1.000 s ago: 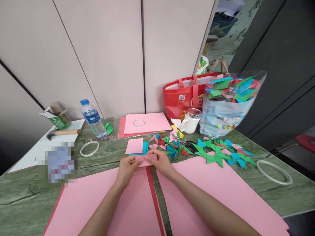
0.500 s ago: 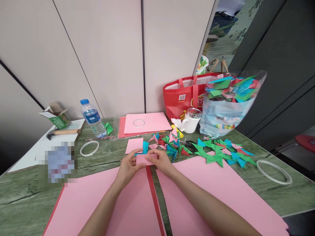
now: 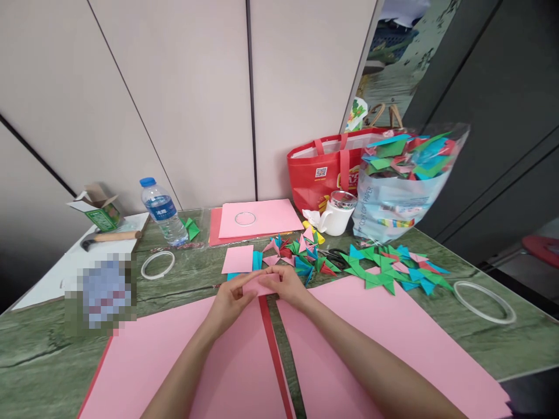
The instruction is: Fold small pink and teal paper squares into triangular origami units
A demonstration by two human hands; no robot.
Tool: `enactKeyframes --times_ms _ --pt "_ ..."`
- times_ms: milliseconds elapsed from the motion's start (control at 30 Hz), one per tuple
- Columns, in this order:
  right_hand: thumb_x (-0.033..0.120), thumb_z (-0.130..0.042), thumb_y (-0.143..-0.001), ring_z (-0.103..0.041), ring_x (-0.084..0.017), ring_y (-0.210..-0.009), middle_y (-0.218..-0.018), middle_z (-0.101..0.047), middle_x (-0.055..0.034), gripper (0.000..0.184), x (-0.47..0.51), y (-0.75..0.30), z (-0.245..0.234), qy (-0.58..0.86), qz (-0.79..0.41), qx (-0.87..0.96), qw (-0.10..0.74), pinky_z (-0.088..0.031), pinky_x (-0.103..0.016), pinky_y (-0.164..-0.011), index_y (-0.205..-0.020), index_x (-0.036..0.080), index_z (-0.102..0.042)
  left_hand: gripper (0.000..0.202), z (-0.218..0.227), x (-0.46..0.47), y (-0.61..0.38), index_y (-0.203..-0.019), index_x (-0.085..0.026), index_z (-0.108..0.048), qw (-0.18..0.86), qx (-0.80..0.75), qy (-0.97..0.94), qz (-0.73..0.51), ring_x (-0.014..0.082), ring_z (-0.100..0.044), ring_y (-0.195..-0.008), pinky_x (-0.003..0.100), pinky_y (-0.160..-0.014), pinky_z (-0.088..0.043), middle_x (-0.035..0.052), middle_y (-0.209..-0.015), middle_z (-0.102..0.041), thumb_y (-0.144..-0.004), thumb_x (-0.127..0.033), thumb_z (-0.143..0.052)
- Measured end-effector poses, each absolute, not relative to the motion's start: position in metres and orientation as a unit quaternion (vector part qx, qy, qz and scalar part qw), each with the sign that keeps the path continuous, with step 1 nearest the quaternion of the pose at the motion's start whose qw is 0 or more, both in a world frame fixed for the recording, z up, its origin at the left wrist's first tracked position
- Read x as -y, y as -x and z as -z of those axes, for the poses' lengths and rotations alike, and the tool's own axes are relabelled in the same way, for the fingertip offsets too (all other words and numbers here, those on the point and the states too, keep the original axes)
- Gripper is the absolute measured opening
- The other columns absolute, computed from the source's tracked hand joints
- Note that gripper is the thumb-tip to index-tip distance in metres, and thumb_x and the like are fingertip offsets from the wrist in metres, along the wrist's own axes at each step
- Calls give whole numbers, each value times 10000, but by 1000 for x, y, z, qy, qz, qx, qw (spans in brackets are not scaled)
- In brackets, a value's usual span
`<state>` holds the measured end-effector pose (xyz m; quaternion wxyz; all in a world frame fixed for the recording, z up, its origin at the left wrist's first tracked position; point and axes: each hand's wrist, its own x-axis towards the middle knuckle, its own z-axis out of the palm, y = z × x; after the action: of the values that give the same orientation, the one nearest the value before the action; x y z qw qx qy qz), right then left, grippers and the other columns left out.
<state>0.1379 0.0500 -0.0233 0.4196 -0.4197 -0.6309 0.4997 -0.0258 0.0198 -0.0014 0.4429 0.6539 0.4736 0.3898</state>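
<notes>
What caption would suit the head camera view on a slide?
Left hand and right hand hold a small pink paper, folded paper pieces lying beyond.

Small pink paper [image 3: 255,287] showed a plain face, ends partly covered; was held crosswise, just on near side of blue paper [image 3: 257,261].

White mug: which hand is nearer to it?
Right. The right hand is on the near side of the mug, leftward; the left hand is farther left.
</notes>
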Motion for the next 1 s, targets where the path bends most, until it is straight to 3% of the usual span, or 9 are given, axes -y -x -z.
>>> enactKeyframes --times_ms 100,333,467,633,800,1000 --pt "323 -606 -699 -490 -113 -580 -626 -567 7 186 -50 -137 24 410 -498 637 422 -353 -212 -524 -711 141 -640 309 -1 -21 26 -997 -199 -669 446 -469 -659 -384 197 -588 -836 275 -721 -449 53 -922 -686 -693 -224 -613" --pt "296 -614 -697 -560 -159 -747 -780 -626 -24 178 -54 -139 27 401 -473 646 446 -422 -268 -696 -804 156 -645 317 -4 -18 21 -974 -183 -679 463 -499 -616 -396 172 -601 -664 267 -609 -475 24 -779 -712 -672 -254 -611" --pt "266 -660 -650 -536 -176 -904 -945 -597 -33 347 -55 -142 25 386 -456 660 456 -409 -298 -803 -982 189 -598 263 -7 -17 20 -892 -186 -709 443 -503 -611 -421 178 -608 -718 255 -634 -470 34 -809 -709 -644 -248 -646" --pt "280 -738 -560 -547 -175 -884 -1010 -567 -43 562 -53 -141 23 364 -489 652 450 -443 -283 -746 -1077 203 -533 219 -8 -17 22 -832 -178 -725 414 -521 -602 -441 146 -549 -571 227 -517 -428 8 -608 -668 -635 -248 -659" --pt "304 -733 -564 -563 -179 -831 -896 -600 -39 409 -52 -139 21 367 -502 640 451 -460 -273 -697 -931 178 -602 263 -5 -19 24 -878 -193 -718 406 -515 -612 -442 126 -501 -545 215 -497 -393 12 -655 -674 -631 -272 -669" --pt "318 -734 -566 -568 -139 -656 -731 -605 -11 338 -52 -139 24 335 -597 578 444 -457 -253 -606 -825 133 -619 282 -8 -17 23 -872 -178 -721 403 -523 -608 -441 88 -423 -467 201 -439 -329 3 -628 -655 -630 -312 -668"
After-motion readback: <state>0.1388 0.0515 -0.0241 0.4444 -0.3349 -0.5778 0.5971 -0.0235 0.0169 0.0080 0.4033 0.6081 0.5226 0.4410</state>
